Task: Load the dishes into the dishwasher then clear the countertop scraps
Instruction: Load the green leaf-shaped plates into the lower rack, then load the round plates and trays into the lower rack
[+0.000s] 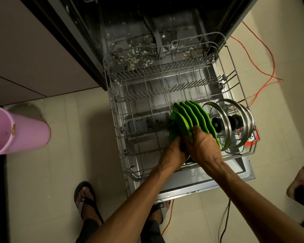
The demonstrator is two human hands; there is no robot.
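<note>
Green plates (191,114): a row is stood on edge in the near right part of the lower rack (123,130), which is pulled out over the open dishwasher door (200,183).
Handling: the plates are judged light, stiff and probably plastic, so little risk of breakage is expected; wet rims may be slippery. They are best taken by the near rim, one at a time.
Left hand (172,151): it is placed at the near lower edge of the front plate, fingers curled round the rim; the fingertips are hidden behind the plate.
Right hand (202,144): it is laid over the near rims of the plates, fingers bent and slipped between them, the thumb towards the left hand.
Hands to plates: both are touching the row at its near end, close together, almost meeting.
Glass lids (232,123): two are stood on edge just beside the plates, on the right; they are judged fragile and should not be knocked.
Step in hand: the plates appear to be seated in the tines.
Remaining: most of the rack is unfilled; the counter is not in view.
Other: a pink bucket (16,132) is stood on the floor, well apart to the left.
</note>
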